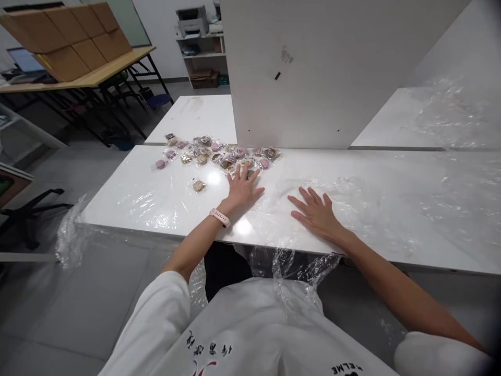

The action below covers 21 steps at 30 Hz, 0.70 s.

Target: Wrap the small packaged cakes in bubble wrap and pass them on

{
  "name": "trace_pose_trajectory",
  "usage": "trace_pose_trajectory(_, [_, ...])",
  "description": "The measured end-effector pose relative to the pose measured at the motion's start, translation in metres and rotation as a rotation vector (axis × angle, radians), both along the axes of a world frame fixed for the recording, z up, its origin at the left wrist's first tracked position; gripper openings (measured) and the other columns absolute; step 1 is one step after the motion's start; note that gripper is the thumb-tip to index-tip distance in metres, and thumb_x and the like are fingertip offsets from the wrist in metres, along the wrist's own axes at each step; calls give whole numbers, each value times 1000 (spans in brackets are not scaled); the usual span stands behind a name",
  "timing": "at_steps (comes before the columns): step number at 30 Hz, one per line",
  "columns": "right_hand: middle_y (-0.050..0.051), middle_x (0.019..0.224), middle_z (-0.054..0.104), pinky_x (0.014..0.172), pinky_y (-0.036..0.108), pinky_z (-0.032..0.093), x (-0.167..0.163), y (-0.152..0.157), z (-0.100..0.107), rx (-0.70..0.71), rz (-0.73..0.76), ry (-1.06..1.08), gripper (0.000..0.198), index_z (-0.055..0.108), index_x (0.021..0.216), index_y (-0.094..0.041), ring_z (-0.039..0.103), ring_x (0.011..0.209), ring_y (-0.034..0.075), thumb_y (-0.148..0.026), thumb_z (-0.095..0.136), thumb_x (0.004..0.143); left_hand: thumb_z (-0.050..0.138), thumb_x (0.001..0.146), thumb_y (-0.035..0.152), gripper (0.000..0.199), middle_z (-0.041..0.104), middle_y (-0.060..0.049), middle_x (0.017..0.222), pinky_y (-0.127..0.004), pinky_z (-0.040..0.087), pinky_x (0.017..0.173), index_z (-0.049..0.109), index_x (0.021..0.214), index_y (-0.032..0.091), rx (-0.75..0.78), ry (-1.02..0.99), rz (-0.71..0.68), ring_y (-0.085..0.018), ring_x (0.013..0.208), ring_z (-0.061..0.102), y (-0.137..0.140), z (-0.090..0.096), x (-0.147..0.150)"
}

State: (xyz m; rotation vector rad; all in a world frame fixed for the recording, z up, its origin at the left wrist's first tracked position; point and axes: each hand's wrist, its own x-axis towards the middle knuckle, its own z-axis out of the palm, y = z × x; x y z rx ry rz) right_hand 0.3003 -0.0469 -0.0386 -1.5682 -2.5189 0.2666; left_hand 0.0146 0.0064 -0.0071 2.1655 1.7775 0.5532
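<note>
My left hand (pixel 241 189) lies with fingers spread at the near edge of a pile of small wrapped pieces (pixel 216 146). The pieces look round, pink, tan and brown, each in a clear wrapper; I cannot tell exactly what they are. The fingertips of that hand cover some of them. One tan wrapped piece (pixel 199 186) sits apart, to the left of the hand. My right hand (pixel 316 211) rests flat with fingers apart on clear plastic film (pixel 352 196). Neither hand holds anything. The film covers much of the white table (pixel 270 230) and hangs over its front edge.
An upright white panel (pixel 305 78) stands behind the table. More crumpled film (pixel 450 112) is at the right. Cardboard boxes (pixel 78 39) stand on a wooden table (pixel 109 68) at back left. A printer (pixel 192 21) sits on a shelf. Film (pixel 72 240) hangs off the left corner.
</note>
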Motion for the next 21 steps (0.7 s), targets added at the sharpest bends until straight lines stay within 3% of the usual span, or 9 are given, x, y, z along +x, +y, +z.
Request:
trace_pose_trajectory(2, [0, 163, 26, 118, 66, 16, 2, 4, -11, 38, 24, -12, 51, 42, 148, -43, 20, 151, 33, -57, 37, 99, 65, 87, 45, 51, 35, -10, 158, -72, 12, 114, 56, 136, 33, -30, 26, -79, -44, 149, 18, 1, -9, -3])
trace_pose_trajectory(5, [0, 163, 28, 119, 64, 16, 11, 2, -15, 62, 43, -14, 51, 43, 148, -43, 22, 151, 32, -57, 34, 99, 61, 90, 32, 29, 51, -9, 145, -67, 20, 112, 65, 119, 30, 14, 40, -149, -38, 140, 37, -20, -14, -22])
trace_pose_trajectory(9, [-1, 164, 24, 118, 64, 15, 9, 22, -11, 20, 57, -28, 53, 39, 149, -44, 18, 152, 31, -58, 26, 101, 57, 92, 26, 10, 60, -10, 126, -55, 34, 106, 65, 97, 23, 119, 89, -120, -30, 121, 51, -57, -14, -60])
trace_pose_trajectory(13, [1, 165, 21, 117, 68, 11, -1, 86, -9, -46, -53, -2, 59, 35, 153, -40, 14, 152, 32, -62, 20, 100, 48, 97, 24, 14, 56, -13, 128, -50, 41, 102, 62, 99, 20, 226, 157, -76, -29, 120, 51, -76, -14, -91])
trace_pose_trajectory(17, [5, 164, 25, 117, 70, 10, -2, 147, -5, -57, -171, 44, 59, 40, 152, -32, 18, 151, 35, -59, 26, 101, 41, 99, 20, 20, 54, -15, 134, -49, 47, 97, 60, 105, 20, 295, 293, -119, -31, 121, 50, -75, -14, -110])
trace_pose_trajectory(21, [12, 152, 46, 116, 69, 12, -6, 151, 13, 95, -144, 109, 52, 59, 137, -22, 32, 143, 38, -50, 33, 102, 41, 95, 13, 22, 62, -14, 122, -46, 50, 89, 61, 102, 19, 319, 360, -143, -29, 111, 57, -62, -18, -127])
